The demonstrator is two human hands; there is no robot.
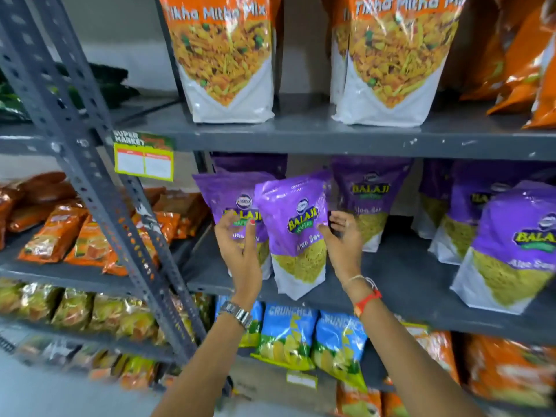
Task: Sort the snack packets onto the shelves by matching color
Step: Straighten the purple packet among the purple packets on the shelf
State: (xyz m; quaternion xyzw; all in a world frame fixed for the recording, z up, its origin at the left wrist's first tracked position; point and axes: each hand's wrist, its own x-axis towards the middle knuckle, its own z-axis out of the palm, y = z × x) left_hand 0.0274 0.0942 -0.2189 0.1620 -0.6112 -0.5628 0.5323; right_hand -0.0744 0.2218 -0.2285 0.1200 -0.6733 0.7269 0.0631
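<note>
Both hands open beside the front purple packet [293, 233], left hand [239, 248] and right hand [341, 240] gripping nothing, packet upright on the middle shelf [400, 284], more purple packets [371, 200] behind, orange packets [224, 55] above.

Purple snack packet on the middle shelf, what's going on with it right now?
A person is standing a purple Balaji packet upright on the grey middle shelf, among other purple packets. The left hand and right hand flank it with fingers spread, barely touching. Orange packets sit on the shelf above, blue ones below.
</note>
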